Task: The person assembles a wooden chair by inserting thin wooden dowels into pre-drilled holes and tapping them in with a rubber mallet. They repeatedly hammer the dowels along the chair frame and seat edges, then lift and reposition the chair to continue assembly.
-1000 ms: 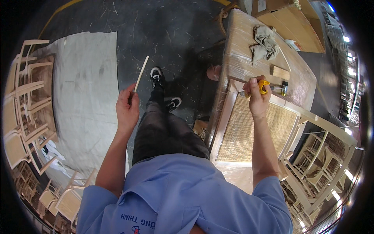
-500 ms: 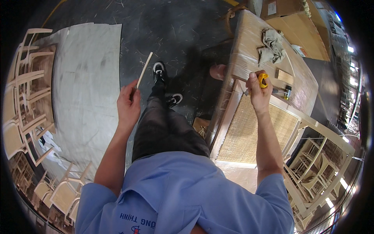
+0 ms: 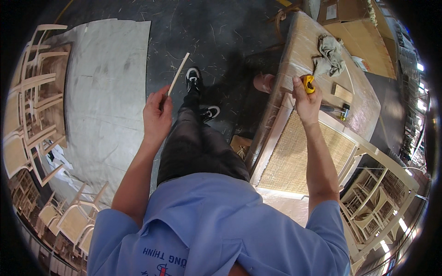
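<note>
My left hand point(image 3: 157, 115) is closed around the lower end of a thin pale wooden strip point(image 3: 179, 72), which points up and away over the dark floor. Over the bench, my right hand point(image 3: 307, 105) grips a yellow-handled tool point(image 3: 308, 83); its working end is mostly hidden by my fingers. Just below that hand lies a chair point(image 3: 363, 143) with a woven cane panel point(image 3: 299, 156) in a pale wood frame, resting on the plastic-wrapped bench point(image 3: 294, 55). The tool appears held above the frame's far corner.
Farther along the bench lie a crumpled grey cloth point(image 3: 329, 55), a small wood block point(image 3: 342, 93) and a hammer point(image 3: 340, 110). Cardboard boxes point(image 3: 363, 41) stand behind. At left, pale chair frames point(image 3: 41, 92) flank a grey sheet point(image 3: 108, 92) on the floor. More chairs point(image 3: 375, 209) stand at right.
My left hand with the strip has shifted slightly right and away from me. My right hand still holds the yellow-handled tool, with only a slight turn. The whole view has moved a little.
</note>
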The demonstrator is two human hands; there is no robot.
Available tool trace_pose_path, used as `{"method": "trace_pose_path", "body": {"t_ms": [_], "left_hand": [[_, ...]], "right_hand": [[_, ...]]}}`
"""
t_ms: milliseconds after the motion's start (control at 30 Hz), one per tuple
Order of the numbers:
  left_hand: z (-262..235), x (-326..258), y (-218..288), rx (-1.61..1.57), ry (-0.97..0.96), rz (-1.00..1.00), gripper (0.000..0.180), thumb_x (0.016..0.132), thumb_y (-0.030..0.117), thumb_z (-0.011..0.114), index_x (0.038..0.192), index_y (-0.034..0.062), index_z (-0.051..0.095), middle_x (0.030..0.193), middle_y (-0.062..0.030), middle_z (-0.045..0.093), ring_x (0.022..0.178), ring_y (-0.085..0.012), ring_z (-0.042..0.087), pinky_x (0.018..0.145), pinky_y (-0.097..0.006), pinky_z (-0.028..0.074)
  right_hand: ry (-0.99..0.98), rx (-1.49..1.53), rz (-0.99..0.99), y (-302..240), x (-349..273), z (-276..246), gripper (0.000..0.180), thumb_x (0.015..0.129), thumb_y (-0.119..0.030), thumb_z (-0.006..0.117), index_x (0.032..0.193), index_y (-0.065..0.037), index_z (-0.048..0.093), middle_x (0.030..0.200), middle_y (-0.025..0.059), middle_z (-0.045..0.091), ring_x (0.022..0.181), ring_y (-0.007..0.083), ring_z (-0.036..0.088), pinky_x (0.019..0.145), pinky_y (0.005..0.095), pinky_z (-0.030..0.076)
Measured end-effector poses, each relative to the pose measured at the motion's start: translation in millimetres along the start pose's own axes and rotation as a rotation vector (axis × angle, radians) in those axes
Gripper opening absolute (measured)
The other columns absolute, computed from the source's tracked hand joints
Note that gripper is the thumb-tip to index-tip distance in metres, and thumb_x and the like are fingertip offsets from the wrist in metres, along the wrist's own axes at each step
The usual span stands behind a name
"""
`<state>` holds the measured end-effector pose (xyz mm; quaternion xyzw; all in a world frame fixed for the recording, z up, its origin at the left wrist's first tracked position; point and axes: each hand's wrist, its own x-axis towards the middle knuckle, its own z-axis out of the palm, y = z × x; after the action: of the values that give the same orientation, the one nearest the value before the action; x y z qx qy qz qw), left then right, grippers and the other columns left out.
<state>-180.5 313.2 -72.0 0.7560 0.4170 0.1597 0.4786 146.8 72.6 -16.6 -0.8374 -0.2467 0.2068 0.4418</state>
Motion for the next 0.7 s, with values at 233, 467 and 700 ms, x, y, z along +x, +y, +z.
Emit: {"method": "trace_pose_path", "body": {"t_ms": [233,467,700], "left_hand": [[-8,-4,-1,0.006,0.026,-0.027,0.032,0.098,0.005,0.060,0.129,0.0036,0.066,0.093,-0.0066,0.060,0.082,-0.0152,0.059,0.076,-0.029,0.049],[-1,6,7,0.045,-0.030,0.026,0.030,0.099,0.007,0.060,0.128,0.0028,0.066,0.093,-0.0070,0.059,0.082,-0.0153,0.057,0.076,-0.029,0.048],[-5,15,9,0.091,-0.027,0.095,0.029,0.098,0.008,0.062,0.126,0.0029,0.066,0.090,-0.0083,0.059,0.079,-0.0183,0.057,0.073,-0.032,0.049]], "right_hand": [[-0.051,0.623,-0.020,-31,1,-23,0.023,0.102,-0.022,0.067,0.092,-0.006,0.053,0.068,-0.0006,0.051,0.057,0.0090,0.046,0.054,0.0257,0.040],[0.114,0.505,-0.072,-14,-12,-42,0.031,0.106,-0.032,0.061,0.092,-0.005,0.056,0.075,0.0039,0.057,0.065,0.0129,0.054,0.058,0.0284,0.045],[0.461,-0.250,-0.186,-18,-10,-90,0.032,0.095,-0.034,0.074,0.106,-0.005,0.068,0.098,0.0092,0.068,0.092,0.0245,0.065,0.081,0.0332,0.051]]}}
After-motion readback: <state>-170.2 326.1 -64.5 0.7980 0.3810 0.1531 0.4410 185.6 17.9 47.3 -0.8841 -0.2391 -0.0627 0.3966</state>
